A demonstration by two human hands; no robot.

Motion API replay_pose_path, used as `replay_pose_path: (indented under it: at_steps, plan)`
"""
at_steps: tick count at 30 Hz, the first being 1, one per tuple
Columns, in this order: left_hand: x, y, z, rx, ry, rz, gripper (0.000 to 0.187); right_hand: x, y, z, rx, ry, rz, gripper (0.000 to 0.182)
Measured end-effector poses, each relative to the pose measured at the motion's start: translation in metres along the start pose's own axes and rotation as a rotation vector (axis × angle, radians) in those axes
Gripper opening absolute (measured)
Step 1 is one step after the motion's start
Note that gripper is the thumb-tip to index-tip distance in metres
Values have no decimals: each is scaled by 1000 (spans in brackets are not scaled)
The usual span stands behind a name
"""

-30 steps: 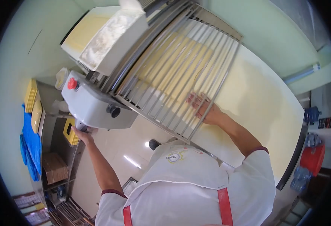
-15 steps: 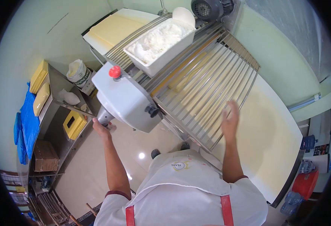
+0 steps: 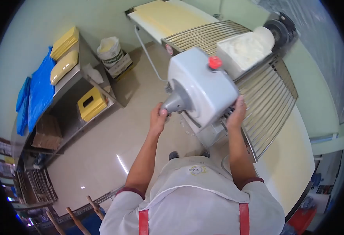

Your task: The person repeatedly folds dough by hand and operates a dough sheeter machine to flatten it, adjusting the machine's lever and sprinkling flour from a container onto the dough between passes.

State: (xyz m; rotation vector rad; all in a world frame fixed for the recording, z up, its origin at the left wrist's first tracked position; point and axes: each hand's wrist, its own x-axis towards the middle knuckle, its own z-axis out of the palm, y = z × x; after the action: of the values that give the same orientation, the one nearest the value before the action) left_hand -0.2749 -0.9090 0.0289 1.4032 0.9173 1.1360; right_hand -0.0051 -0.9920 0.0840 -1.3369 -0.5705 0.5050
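Head-worn view, steeply down, close

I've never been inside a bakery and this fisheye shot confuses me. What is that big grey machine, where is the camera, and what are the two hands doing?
The camera sits on the person's head and looks down, so you see their white top with red straps and both arms from above.

The grey housing with the red button looks like part of a dough sheeter, a machine that rolls dough flat. A metal grille guards its belt, and a white tray of flour sits on top. A pale sheet of dough lies on the far belt.

The left hand grips the grey lever on the side of the housing. The right hand touches the housing's other side, next to the grille. Neither hand carries a loose item.

To the left stands a steel shelf with a yellow box.
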Motion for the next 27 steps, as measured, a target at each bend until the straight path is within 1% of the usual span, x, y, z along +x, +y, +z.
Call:
replay_pose_path:
  at_steps: [1,3,6,8,11,14,17,20,23,25,26,27]
  plan:
    - [-1,-12,-5,-43,-42,30,61,3,8,0,39,40,-30,42]
    - [-3,-40,-10,-136,-136,95,58,1,4,9,120,46,-64,41]
    - [0,-53,-14,15,-83,73,39,3,4,8,162,58,-79,43]
    - [2,-55,-12,106,-55,91,38,3,3,8,135,95,-65,42]
    - [1,-53,-11,205,-21,109,37,-1,-4,17,183,162,-55,41]
    - [6,-46,-15,240,-27,158,36,-10,-18,24,220,107,-61,40]
    - [11,-37,-23,264,-84,169,35,-1,-4,13,134,122,-96,41]
    - [12,-37,-24,257,-107,151,35,-1,-5,10,-43,121,-116,40]
    - [12,-36,-25,252,-114,136,35,-15,-34,29,-379,62,-624,38]
    - [12,-36,-25,248,-112,126,35,-16,-65,43,-570,-65,-887,41]
    - [12,-40,-25,244,-111,122,36,-17,-78,50,-667,-129,-1013,45]
    - [12,-42,-25,239,-112,118,36,-17,-90,62,-682,-197,-1020,47]
